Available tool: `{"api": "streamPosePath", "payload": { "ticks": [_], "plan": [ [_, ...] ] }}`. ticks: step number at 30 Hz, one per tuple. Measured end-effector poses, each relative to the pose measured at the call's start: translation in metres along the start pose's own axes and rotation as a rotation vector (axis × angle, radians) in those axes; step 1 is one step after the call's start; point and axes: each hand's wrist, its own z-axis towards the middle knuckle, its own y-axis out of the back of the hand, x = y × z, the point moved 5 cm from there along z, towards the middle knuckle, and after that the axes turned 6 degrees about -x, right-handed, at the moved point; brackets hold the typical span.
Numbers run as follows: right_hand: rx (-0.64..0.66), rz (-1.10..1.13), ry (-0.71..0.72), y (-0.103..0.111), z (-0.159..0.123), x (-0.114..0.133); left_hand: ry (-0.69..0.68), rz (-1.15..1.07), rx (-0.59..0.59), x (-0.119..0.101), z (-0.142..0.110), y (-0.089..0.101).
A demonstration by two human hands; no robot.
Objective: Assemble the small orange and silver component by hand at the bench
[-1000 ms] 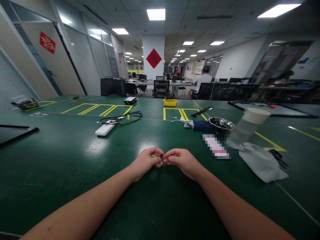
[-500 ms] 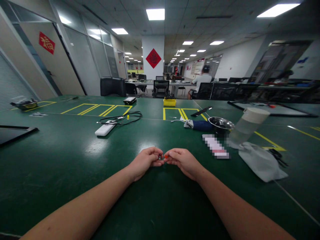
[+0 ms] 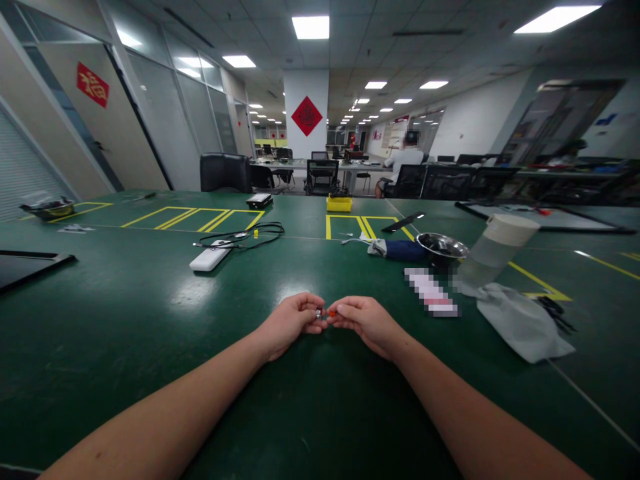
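Just above the green table [image 3: 200, 373], both hands meet fingertip to fingertip in the middle of the view. My left hand [image 3: 293, 327] is closed in a pinch on a small dark piece with a shiny silvery part [image 3: 319, 313]; its exact kind is too small to make out. Between the thumb and fingers of my right hand [image 3: 367, 323] sits a small orange-red piece [image 3: 333, 313], mostly covered by the fingertips. The two pieces face each other across a narrow gap, and whether they touch I cannot tell.
A white power bank [image 3: 211, 257] with a black cable [image 3: 260, 230] lies ahead to the left. To the right are a steel bowl [image 3: 443, 247], a navy folded umbrella-like bundle [image 3: 403, 251], a translucent cylinder [image 3: 495, 253] and a grey cloth pouch [image 3: 520, 323]. Further back stands a yellow box [image 3: 339, 205].
Both hands keep nearly the same place. The small piece in my left hand appears slightly turned, with its silvery part showing more brightly.
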Motion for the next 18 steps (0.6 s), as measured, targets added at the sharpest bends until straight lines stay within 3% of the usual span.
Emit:
{"api": "streamPosePath", "payload": {
  "ticks": [18],
  "plan": [
    [0.019, -0.01, 0.021, -0.0004, 0.0002, 0.0009, 0.0, 0.045, 0.009, 0.0003, -0.0005, -0.0003]
  ]
}}
